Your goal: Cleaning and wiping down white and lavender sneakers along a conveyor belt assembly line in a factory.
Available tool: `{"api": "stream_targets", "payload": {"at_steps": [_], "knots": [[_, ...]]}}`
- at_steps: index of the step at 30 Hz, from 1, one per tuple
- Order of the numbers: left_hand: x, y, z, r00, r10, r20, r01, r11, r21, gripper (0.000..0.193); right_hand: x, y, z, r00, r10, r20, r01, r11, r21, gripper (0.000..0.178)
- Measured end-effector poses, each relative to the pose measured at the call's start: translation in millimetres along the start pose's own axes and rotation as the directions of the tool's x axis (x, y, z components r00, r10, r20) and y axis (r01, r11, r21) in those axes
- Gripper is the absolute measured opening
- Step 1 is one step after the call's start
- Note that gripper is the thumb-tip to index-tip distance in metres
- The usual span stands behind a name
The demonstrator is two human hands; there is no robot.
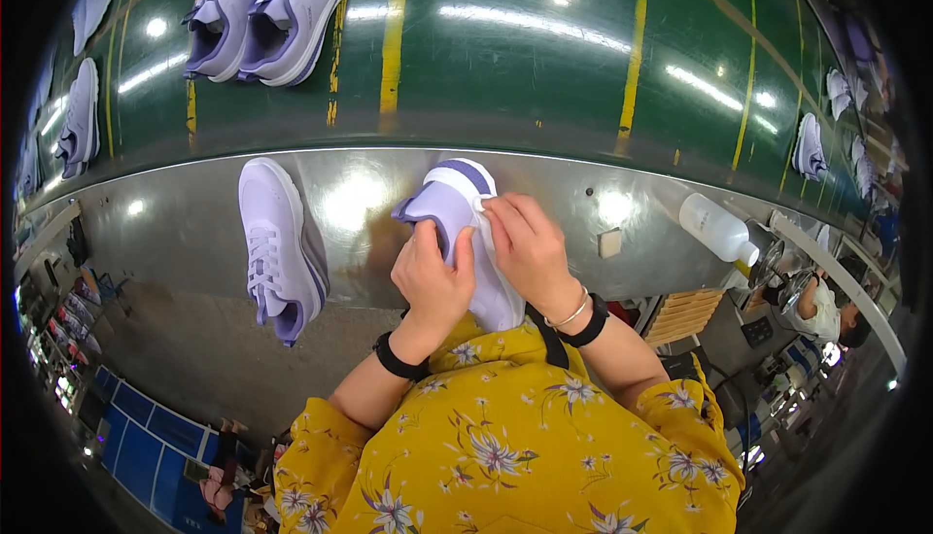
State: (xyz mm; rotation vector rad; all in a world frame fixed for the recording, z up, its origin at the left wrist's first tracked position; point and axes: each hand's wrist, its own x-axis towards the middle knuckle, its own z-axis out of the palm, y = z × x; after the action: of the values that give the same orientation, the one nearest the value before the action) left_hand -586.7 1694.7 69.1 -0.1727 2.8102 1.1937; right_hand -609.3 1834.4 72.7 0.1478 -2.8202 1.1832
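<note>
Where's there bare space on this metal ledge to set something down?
Left of the lone shoe, between it and the left hand, and between the small block and white bottle. It's crowded at the held shoe, with the right hand there too.

Gap between lone lilac shoe (275,242) and left hand (434,276); rightward, block (609,242), bottle (714,226) obstruct.

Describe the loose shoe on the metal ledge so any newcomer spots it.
Find the yellow-striped green surface, then the metal ledge along its near side. The lilac shoe rests there, left of the left hand. Unlike the held shoe, no hand touches it.
</note>
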Motion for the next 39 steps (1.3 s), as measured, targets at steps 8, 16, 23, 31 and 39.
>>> {"api": "stream_targets", "payload": {"at_steps": [8, 16, 23, 31, 39], "knots": [[-1.8, -2.0, 1.0, 1.0, -0.017, -0.002, 0.017, 1.0, -0.002, 0.029, 1.8, -0.7, 1.0, 1.0, -0.008, -0.023, 0.008, 1.0, 0.003, 0.018], [-2.9, -4.2, -0.5, 1.0, -0.01, 0.005, 0.01, 1.0, -0.004, 0.031, 12.4, -5.5, 2.8, 1.0, -0.004, -0.007, 0.004, 1.0, 0.028, 0.018], [-0.7, -4.8, -1.1, 0.999, 0.032, -0.038, -0.034, 0.999, -0.043, 0.029, 12.6, -4.6, 2.6, 1.0, -0.004, 0.013, 0.003, 0.999, 0.04, 0.019], [-4.5, -7.3, -1.9, 1.0, -0.017, 0.008, 0.018, 1.0, -0.025, 0.032, -18.1, 5.8, -16.4, 0.997, 0.049, 0.062, -0.056, 0.99, 0.126, 0.02], [-6.8, -7.6, -1.6, 0.997, -0.075, 0.005, 0.075, 0.995, -0.061, 0.031, -42.2, 52.0, -66.6, 0.672, 0.54, 0.507, -0.536, -0.118, 0.836, 0.022]]}}
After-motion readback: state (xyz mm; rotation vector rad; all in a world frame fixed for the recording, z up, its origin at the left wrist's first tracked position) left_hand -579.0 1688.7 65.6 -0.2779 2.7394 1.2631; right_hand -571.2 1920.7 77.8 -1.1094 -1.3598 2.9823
